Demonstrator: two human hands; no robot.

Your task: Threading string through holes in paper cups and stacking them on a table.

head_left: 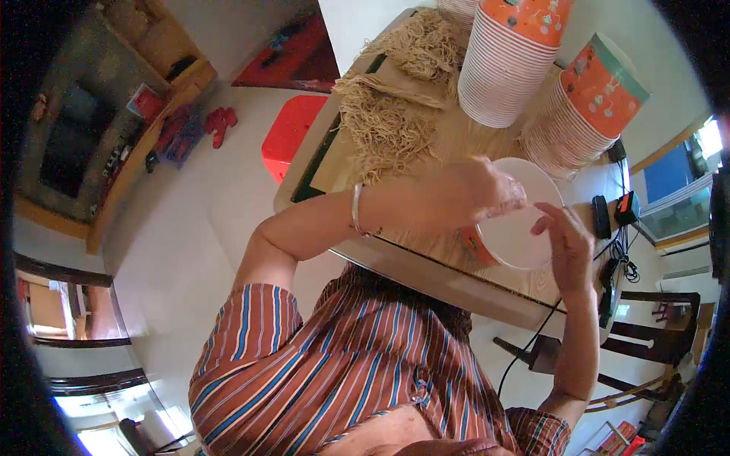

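Observation:
A round paper bucket (523,245), white inside with an orange outer wall, stands near the front edge of the table with its mouth turned up towards me. Over its far left rim is my left hand (494,191), slightly blurred, its fingers bunched together; whatever they may hold is too small to make out. At the bucket's right side is my right hand (570,242), forefinger and thumb bent inwards over the opening with a gap between them. The fingertips of both hands nearly meet above the bucket. Tan strings (391,129) lie in tangled bundles left of the bucket.
Tall nested stacks of orange and white buckets (506,76) and more buckets (578,114) rise at the table's back. Black cables (627,266) and a small black box (627,207) lie at the right edge. A red stool (293,137) stands left; a dark wooden chair (646,342) stands right.

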